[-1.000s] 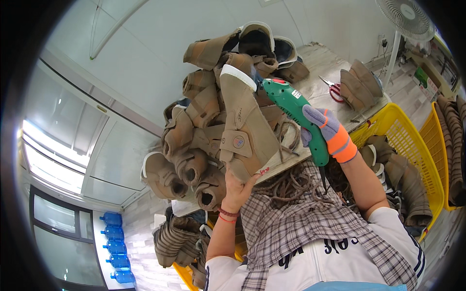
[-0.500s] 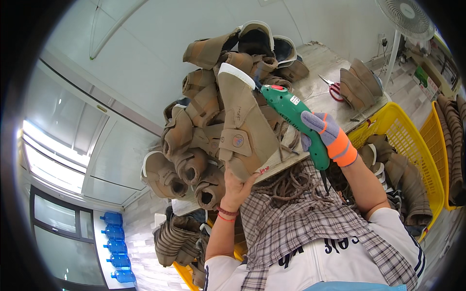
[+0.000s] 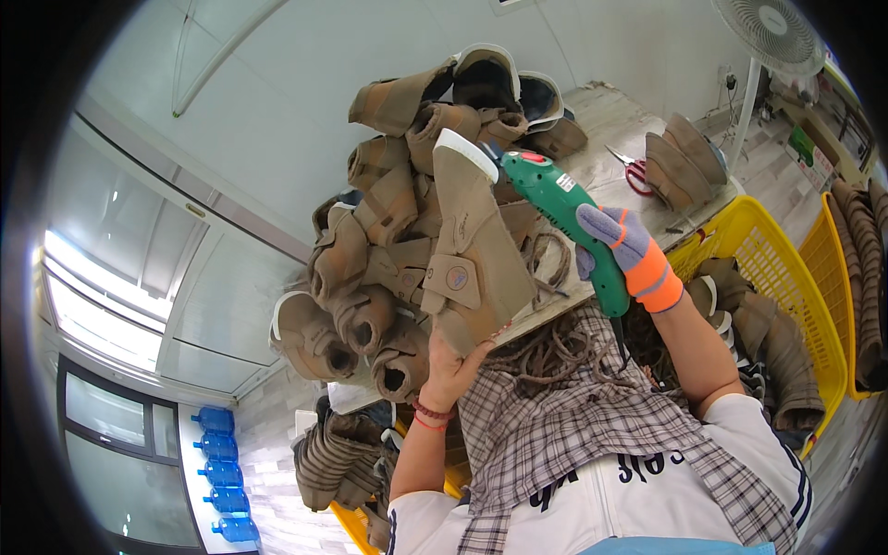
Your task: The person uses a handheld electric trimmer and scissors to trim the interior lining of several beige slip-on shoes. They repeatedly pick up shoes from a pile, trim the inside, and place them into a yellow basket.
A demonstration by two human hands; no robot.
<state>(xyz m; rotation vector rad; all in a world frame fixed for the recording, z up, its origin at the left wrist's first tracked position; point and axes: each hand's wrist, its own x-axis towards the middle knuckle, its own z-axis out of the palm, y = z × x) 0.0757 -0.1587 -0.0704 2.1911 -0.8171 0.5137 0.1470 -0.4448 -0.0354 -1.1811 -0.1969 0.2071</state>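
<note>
My left hand (image 3: 451, 377), bare, grips the lower end of a tan boot upper (image 3: 472, 236) with a strap, a round badge and a white edge at its top. In my right hand (image 3: 638, 264), in a grey and orange glove, is a green handheld electric cutter (image 3: 555, 196). The cutter's dark head is against or very close to the upper's white edge; whether it touches I cannot tell. Behind the upper, more brown boot uppers (image 3: 384, 199) are heaped on the worktable (image 3: 592, 153). Cut brown strips (image 3: 555, 356) lie at the table's near edge and on my checked apron.
Red-handled scissors (image 3: 636, 176) and a small stack of brown pieces (image 3: 683, 171) lie on the table's right side. A yellow basket (image 3: 777, 245) of uppers stands at the right, a white fan (image 3: 770, 32) beyond. Blue water bottles (image 3: 222, 474) line the left wall.
The upper's white-edged top has swung right and a little down, turning against the cutter's head. The cutter and my right hand have shifted only slightly; my left hand stays at the lower end.
</note>
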